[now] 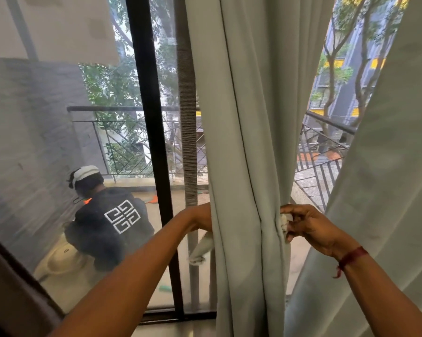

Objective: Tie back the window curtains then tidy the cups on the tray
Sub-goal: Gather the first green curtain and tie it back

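A pale grey-green curtain (244,142) hangs gathered in the middle of the window. My left hand (200,217) reaches behind its left edge, fingers hidden by the cloth; a white strip of tie-back (201,250) dangles below it. My right hand (307,227) is at the curtain's right edge, its fingers pinched on the other white end of the tie-back (285,222). A second curtain panel (387,190) hangs at the right. No tray or cups are in view.
A black window frame post (154,142) stands left of the curtain. Beyond the glass, a person in a dark top (112,222) crouches on the balcony by a railing (132,110). A dark brown edge (13,288) fills the lower left.
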